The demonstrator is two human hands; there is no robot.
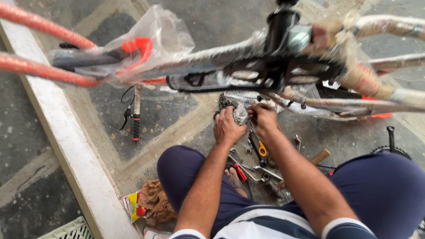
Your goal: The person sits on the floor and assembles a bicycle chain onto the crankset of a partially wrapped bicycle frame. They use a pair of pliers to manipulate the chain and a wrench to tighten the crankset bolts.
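— What's over on the left of the floor?

— A white concrete kerb runs down that side. Beside it lies a brake lever with a black grip, and above hangs the wrapped bicycle frame, part of it in clear plastic.

— And the hands?

— The left hand is curled shut around a small clear plastic bag, just under the frame near the chain. The right hand pinches the bag's other side; its fingers are closed on it, though I cannot tell what is inside.

— Below them?

— Loose tools on the floor between the knees: a red-handled tool, orange-handled pliers, spanners, and a wooden handle further right.

— What might go wrong?

— I'd judge the bag could tear suddenly and spill small parts among the tools, where they would be hard to find. The chain sits close to the knuckles too, so a slip could scrape them.
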